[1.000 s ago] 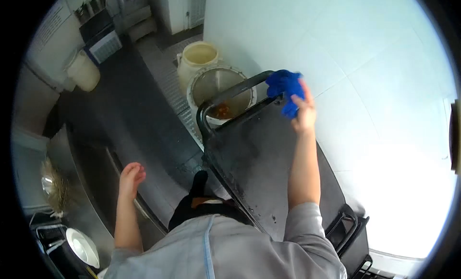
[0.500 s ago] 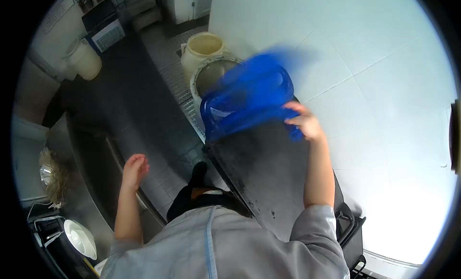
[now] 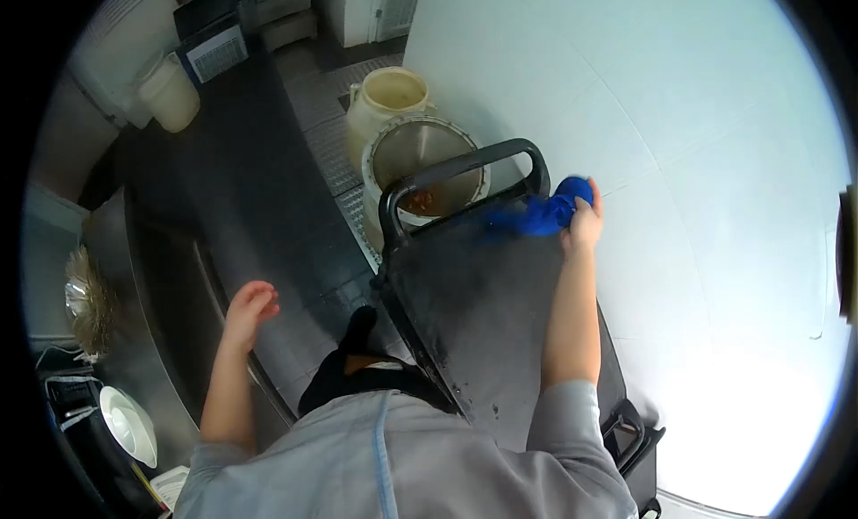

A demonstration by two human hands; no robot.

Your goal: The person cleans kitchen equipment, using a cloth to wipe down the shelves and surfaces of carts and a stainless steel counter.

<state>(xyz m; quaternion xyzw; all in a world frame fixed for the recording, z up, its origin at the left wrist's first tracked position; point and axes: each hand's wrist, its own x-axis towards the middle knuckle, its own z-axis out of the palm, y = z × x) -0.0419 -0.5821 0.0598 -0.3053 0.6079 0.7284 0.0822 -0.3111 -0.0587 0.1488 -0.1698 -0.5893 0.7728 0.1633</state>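
My right hand [image 3: 584, 222] is closed on a bunched blue cloth [image 3: 547, 213], whose loose end is smeared by motion. The hand is over the wall-side edge of a black cart top [image 3: 483, 313], close to the cart's raised handle [image 3: 465, 168]. To the left, my left hand [image 3: 250, 309] hangs above the floor near a metal counter edge, with its fingers loosely bent and nothing seen in them.
Past the cart handle, a round pale bin [image 3: 371, 219] holds reddish-brown scraps, with a cream barrel [image 3: 393, 90] behind it. A dark counter [image 3: 206, 161] runs along the left, bearing a pale jug [image 3: 170, 94]. A white bowl [image 3: 130, 425] sits at lower left.
The blue cloth was spread in a blur across the cart handle; now it is bunched in my right hand, and the handle shows black. My left hand has hardly moved.
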